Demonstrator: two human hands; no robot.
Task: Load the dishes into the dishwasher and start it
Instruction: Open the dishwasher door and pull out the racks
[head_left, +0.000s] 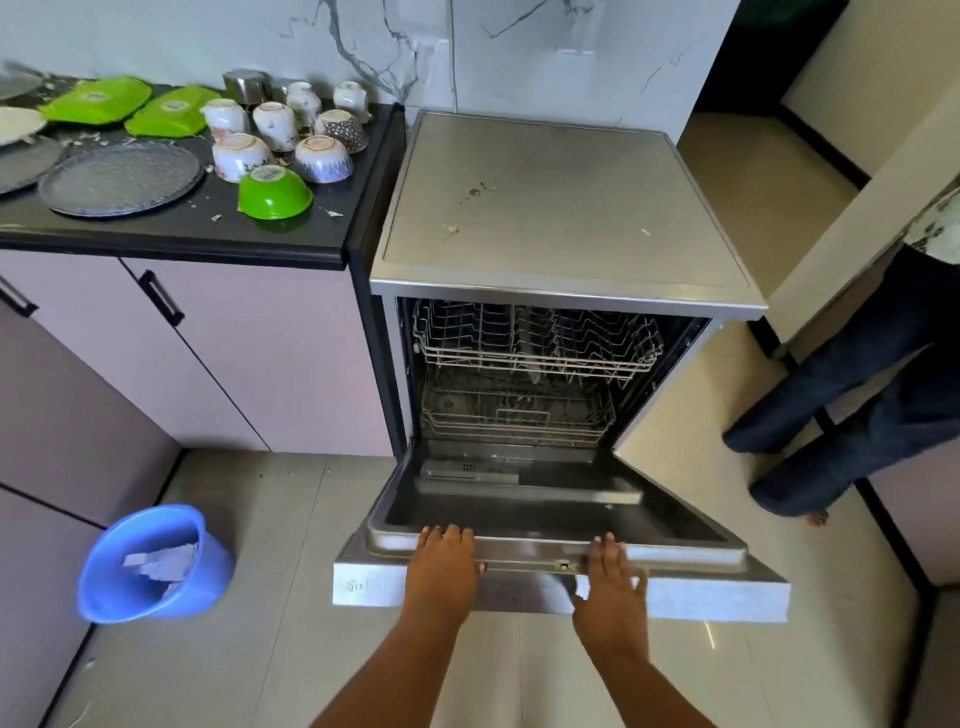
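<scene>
The steel dishwasher (561, 208) stands open, its door (519, 514) swung down nearly flat. My left hand (444, 561) and my right hand (613, 577) lie side by side on the door's front edge, fingers laid over the rim. Inside, the upper rack (535, 338) and lower rack (519, 410) hold no dishes. On the black counter (171, 234) to the left lie upturned cups and bowls (280, 130), a green bowl (274, 193), two green plates (130, 106) and grey patterned plates (122, 177).
A blue bucket (156, 564) with paper scraps stands on the tiled floor left of the door. Another person's legs (852, 410) stand at the right, close to the dishwasher. Pink cabinets (208, 353) run under the counter.
</scene>
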